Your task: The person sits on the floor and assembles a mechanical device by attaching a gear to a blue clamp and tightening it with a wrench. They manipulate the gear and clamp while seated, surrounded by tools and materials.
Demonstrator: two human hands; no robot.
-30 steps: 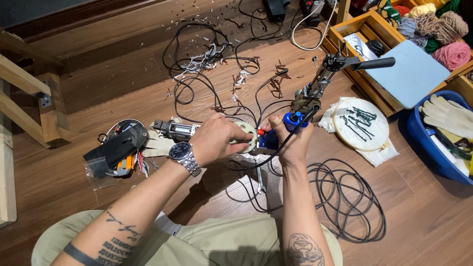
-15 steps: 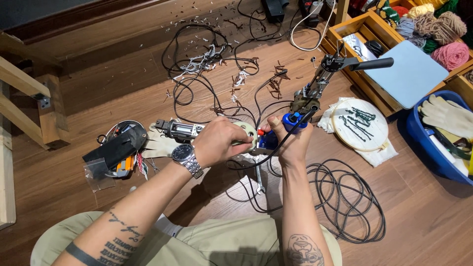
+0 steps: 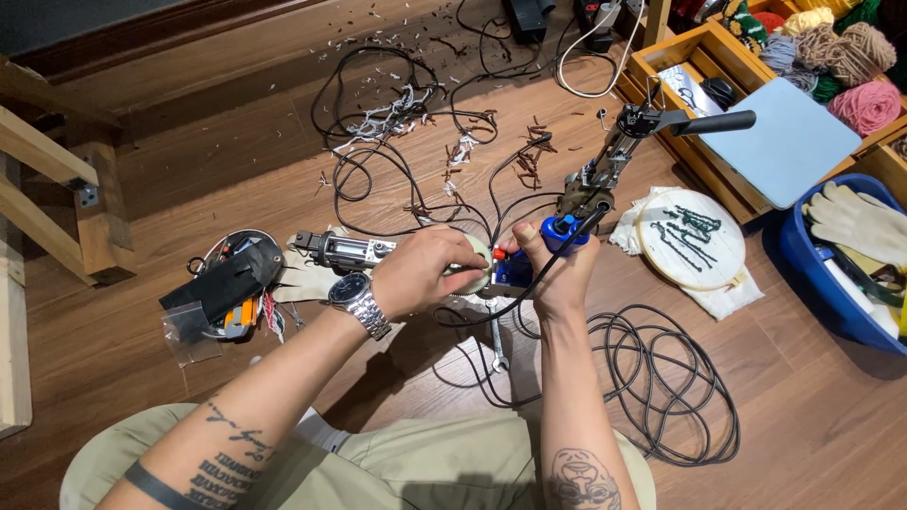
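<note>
My right hand [image 3: 556,274] grips the blue handle of a tufting gun [image 3: 605,175], a long metal tool that reaches up and right to a black grip. My left hand [image 3: 425,272], with a metal wristwatch, closes its fingers around a pale gear wheel [image 3: 475,267] at the near end of the gun, right next to the right hand. A black power cord runs from the blue handle down into a loose coil [image 3: 652,387] on the wooden floor. A small wrench [image 3: 498,342] lies under the hands.
A silver motor part [image 3: 345,251] and a black tool pouch [image 3: 222,288] lie to the left. An embroidery hoop [image 3: 688,238] on white cloth sits right. A blue tub with gloves [image 3: 850,260], a wooden crate of yarn [image 3: 803,57] and a wooden frame [image 3: 57,198] border the floor.
The left hand has shifted slightly right and closed tighter on the gear wheel. The right hand and the gun have stayed where they were.
</note>
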